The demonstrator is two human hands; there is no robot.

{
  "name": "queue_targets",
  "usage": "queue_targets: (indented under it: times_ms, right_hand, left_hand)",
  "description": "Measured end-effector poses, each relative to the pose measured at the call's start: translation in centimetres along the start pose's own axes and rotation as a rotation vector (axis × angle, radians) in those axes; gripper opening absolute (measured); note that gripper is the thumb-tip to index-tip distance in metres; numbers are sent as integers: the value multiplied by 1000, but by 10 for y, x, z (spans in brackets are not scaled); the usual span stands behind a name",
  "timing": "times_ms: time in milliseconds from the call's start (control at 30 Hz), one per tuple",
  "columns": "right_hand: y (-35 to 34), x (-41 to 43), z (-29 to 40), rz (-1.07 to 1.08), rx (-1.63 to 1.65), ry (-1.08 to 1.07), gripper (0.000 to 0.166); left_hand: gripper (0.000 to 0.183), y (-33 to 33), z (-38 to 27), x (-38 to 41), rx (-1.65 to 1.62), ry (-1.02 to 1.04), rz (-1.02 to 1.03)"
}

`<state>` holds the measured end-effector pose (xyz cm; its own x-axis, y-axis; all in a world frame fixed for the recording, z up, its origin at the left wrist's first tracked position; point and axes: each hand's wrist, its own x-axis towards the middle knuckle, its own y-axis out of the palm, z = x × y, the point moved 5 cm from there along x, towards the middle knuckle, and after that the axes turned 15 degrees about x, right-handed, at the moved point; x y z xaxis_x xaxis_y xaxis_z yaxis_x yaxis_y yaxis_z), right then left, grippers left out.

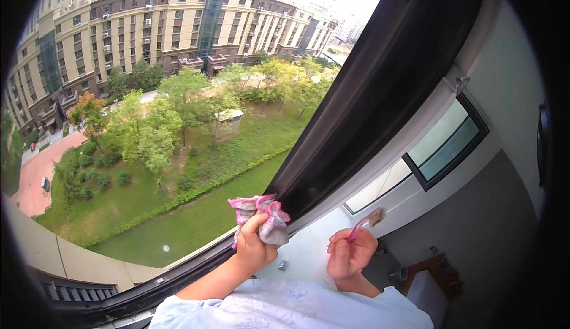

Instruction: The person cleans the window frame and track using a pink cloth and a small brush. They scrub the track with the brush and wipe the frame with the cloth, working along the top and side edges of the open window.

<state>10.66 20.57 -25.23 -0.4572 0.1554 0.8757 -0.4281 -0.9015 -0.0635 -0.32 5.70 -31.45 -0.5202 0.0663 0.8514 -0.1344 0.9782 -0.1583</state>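
Note:
My left hand (257, 248) grips a crumpled grey cloth (272, 229) with a pink edging. The cloth lies against the lower part of the dark window frame (356, 106), beside the opening. In my right hand (352, 254) is a small brush with a pink handle (363, 223). Its brown, worn-looking bristle end (377, 217) points up and to the right, apart from any surface. Below the left forearm runs the black window track (147, 291). Part of the brush handle is hidden by my fingers.
A white sill (307, 244) lies between my hands, with a small grey object (283, 265) on it. Outside, the view drops to a lawn (222, 200) and trees, several storeys below. At right are another dark-framed window (449, 139), a mug (398, 274) and brown furniture (434, 269).

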Motion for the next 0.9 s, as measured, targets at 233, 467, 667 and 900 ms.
queue_targets:
  times_ms: [233,467,667,900]
  right_hand:
    - [-1,5,2,-6,-1,20,33]
    - [-9,6,-1,-101,108,-38,33]
    - [-10,11,-6,-177,86,-50,25]
    - [-21,2,-27,-287,149,17,31]
  left_hand:
    - [50,-8,-50,110,-123,244,-99]
    - [50,-29,-109,235,-261,474,-168]
    - [48,-16,-81,194,-264,389,-161]
    - [40,-31,-82,179,-461,452,-400]
